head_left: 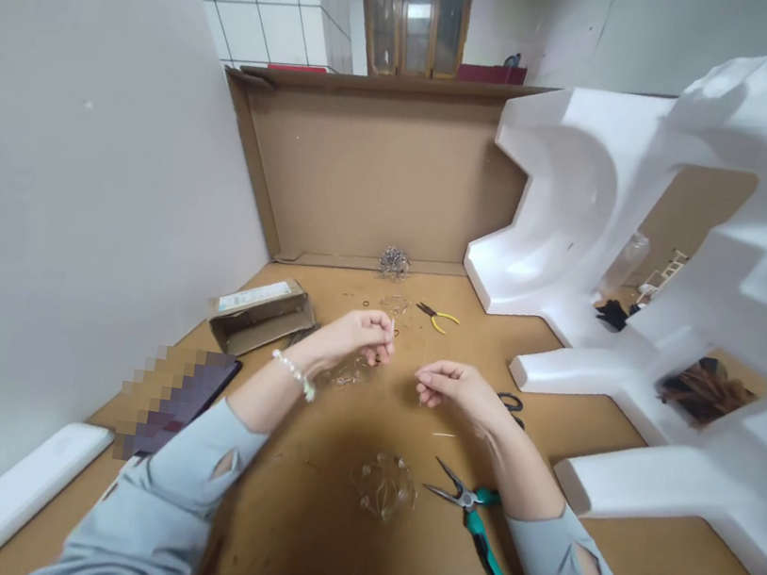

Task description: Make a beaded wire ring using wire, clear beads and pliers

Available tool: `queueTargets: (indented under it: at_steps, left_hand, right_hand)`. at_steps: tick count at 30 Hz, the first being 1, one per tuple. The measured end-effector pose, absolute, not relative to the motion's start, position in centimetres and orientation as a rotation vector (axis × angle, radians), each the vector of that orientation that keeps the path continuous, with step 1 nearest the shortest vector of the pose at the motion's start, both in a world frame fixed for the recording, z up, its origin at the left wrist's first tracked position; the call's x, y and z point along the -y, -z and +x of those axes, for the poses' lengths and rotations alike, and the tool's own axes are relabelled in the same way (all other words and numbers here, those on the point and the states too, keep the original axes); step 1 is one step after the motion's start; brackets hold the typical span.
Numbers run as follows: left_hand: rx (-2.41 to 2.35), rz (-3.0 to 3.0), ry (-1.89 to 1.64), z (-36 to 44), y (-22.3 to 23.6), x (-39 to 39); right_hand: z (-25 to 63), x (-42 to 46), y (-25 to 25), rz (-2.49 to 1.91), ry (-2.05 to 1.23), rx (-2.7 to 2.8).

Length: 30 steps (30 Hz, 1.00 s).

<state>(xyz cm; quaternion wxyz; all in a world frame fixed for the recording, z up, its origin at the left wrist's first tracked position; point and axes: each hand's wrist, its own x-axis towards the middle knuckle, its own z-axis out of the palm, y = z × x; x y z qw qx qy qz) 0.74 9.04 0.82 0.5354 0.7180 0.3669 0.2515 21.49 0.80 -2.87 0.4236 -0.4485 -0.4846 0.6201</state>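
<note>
My left hand (363, 334) hovers over the brown cardboard work surface (293, 522) with its fingers curled in a pinch on something thin, probably fine wire, too small to make out. A bead bracelet (295, 375) sits on that wrist. My right hand (452, 385) is a short way to the right, fingers also pinched together on something I cannot make out. A loose wire-and-bead piece (349, 373) lies just below the left hand. Another wire piece with clear beads (385, 486) lies nearer me, beside teal-handled pliers (484, 535).
Yellow-handled pliers (437, 316) and a tangle of silver wire (394, 261) lie at the back. A small cardboard box (262, 313) and a dark phone (186, 398) are on the left, black scissors (511, 403) by my right wrist. Large white foam packing (674, 300) fills the right; cardboard wall (371, 172) behind.
</note>
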Motion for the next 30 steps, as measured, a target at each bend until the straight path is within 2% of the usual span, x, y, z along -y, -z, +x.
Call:
queueTargets:
  at_steps: [3,7,13,30]
  left_hand:
    - [-0.766,1.488,-0.644,2.1,-1.0,-4.8]
    - [-0.746,1.491,-0.721,2.9,-1.0,-2.6]
    - [-0.743,1.540,-0.849,2.6,-0.5,-2.0]
    - [-0.739,1.578,-0.841,2.8,0.0,-2.2]
  right_hand:
    - [21.2,0.0,1.9,-1.089,-1.540,1.323]
    - [20.8,0.9,1.1,-1.069,-1.491,1.453]
    - [20.6,1.3,1.0,-1.023,-1.489,1.556]
    - [20.4,1.5,1.0,-1.085,-1.526,1.554]
